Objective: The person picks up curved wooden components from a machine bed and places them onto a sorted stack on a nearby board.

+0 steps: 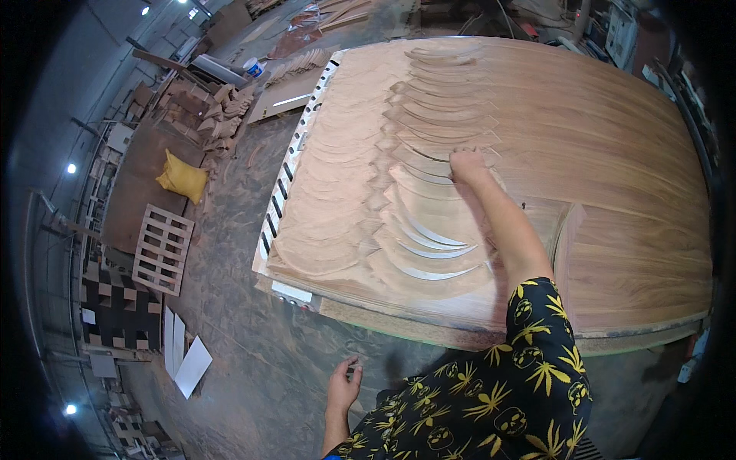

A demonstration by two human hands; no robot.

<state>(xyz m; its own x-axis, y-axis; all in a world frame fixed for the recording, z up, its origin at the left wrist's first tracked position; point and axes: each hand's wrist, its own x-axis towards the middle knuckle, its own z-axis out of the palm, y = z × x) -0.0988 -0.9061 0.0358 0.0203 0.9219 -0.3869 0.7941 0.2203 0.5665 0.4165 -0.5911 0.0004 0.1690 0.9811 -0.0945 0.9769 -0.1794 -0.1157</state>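
A large wooden panel [629, 184] lies on a worktable, with a row of curved crescent cuts and loose-looking curved pieces down its middle. My right hand [468, 163] reaches over the panel, fingers bent down and closed at the right end of a curved wooden piece [429, 156]; the fingertips are hidden beneath the hand. Nearer me, pale crescent-shaped gaps [433, 251] show in the panel. Fine sawdust [330, 169] covers its left part in wavy ridges. Low beside the table's near edge hangs my left hand [345, 383], thumb and fingers apart, holding nothing.
A white slotted rail [287, 169] runs along the table's left edge. On the dusty floor to the left are a yellow sack [182, 178], a slatted pallet [162, 249] and white boards [192, 368]. Stacked curved wood pieces [226, 115] and a bucket [254, 67] stand farther back.
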